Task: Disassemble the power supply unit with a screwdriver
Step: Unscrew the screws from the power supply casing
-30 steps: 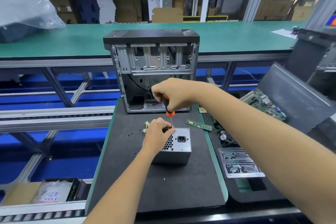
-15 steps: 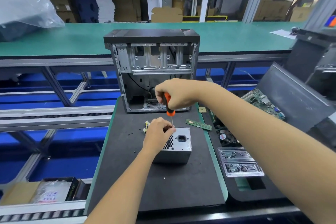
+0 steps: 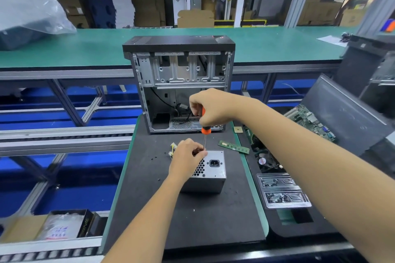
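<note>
A grey metal power supply unit (image 3: 210,174) with a honeycomb vent and a black power socket sits on the black mat (image 3: 192,220). My left hand (image 3: 186,158) rests curled over its far left top corner, fingertips pinched around the screwdriver's thin shaft. An orange and black screwdriver (image 3: 204,130) stands almost upright, tip down at that corner. My right hand (image 3: 210,108) grips its handle from above. The screw itself is hidden by my fingers.
An open computer case (image 3: 179,83) stands upright behind the unit. A green memory stick (image 3: 233,146), a small chip (image 3: 238,129), loose screws and a cable connector (image 3: 173,149) lie on the mat. To the right are a motherboard (image 3: 310,123), a fan (image 3: 265,162) and a clear tray (image 3: 282,195).
My right hand and the screwdriver have shifted slightly to the right. The left hand and the power supply unit stay put.
</note>
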### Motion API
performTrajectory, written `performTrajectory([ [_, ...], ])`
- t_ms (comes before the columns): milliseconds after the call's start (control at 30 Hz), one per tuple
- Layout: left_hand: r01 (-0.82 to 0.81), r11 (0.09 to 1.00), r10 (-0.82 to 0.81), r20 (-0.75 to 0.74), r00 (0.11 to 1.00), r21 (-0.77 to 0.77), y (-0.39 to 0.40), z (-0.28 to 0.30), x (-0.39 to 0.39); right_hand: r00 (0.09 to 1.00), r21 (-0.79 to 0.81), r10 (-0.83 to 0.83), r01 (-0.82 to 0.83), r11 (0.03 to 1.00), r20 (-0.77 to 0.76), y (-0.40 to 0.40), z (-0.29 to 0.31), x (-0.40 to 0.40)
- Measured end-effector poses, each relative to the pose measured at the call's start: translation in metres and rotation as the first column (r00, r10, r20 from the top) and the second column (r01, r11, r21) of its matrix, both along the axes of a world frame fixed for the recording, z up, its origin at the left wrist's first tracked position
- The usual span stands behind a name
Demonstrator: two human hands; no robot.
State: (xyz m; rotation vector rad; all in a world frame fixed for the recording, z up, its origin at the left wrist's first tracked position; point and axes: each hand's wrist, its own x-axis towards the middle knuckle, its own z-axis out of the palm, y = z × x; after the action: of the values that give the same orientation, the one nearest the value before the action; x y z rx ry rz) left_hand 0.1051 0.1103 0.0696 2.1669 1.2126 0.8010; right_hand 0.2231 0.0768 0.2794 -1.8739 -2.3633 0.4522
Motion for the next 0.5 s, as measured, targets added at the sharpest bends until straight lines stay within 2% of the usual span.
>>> performTrajectory([
  [33, -0.002, 1.0, 0.002, -0.002, 1.0, 0.005, 0.0, 0.0, 0.0, 1.0, 0.02, -0.024, 0.024, 1.0, 0.014, 0.001, -0.003, -0.001],
  [67, -0.003, 1.0, 0.003, -0.001, 1.0, 0.008, 0.001, -0.001, 0.001, 0.993, 0.042, -0.042, 0.037, 0.998, 0.106, 0.002, -0.004, -0.003],
  [133, -0.004, 1.0, 0.004, -0.003, 1.0, 0.006, 0.001, -0.001, 0.001, 0.91, 0.081, -0.052, 0.02, 0.996, 0.411, 0.005, -0.005, -0.008],
  [200, -0.002, 1.0, 0.002, -0.002, 1.0, 0.002, 0.002, -0.002, 0.0, 0.87, 0.077, -0.058, 0.024, 0.997, 0.489, 0.008, -0.006, -0.013],
  [267, 0.004, 1.0, -0.004, 0.003, 1.0, -0.008, 0.002, -0.002, 0.0, 0.904, 0.065, -0.039, 0.013, 0.998, 0.425, 0.008, -0.006, -0.014],
  [367, 0.004, 1.0, -0.004, 0.007, 1.0, -0.018, 0.002, -0.002, 0.0, 0.973, 0.03, 0.051, -0.059, 0.998, 0.225, 0.006, 0.002, -0.012],
  [433, -0.001, 1.0, 0.001, 0.005, 1.0, -0.02, 0.002, -0.002, 0.0, 0.986, -0.051, 0.1, -0.094, 0.994, 0.13, 0.004, 0.005, -0.013],
  [500, -0.001, 1.0, 0.001, 0.001, 1.0, -0.026, 0.002, -0.002, 0.001, 0.992, -0.053, 0.074, -0.069, 0.996, 0.103, 0.003, 0.002, -0.013],
])
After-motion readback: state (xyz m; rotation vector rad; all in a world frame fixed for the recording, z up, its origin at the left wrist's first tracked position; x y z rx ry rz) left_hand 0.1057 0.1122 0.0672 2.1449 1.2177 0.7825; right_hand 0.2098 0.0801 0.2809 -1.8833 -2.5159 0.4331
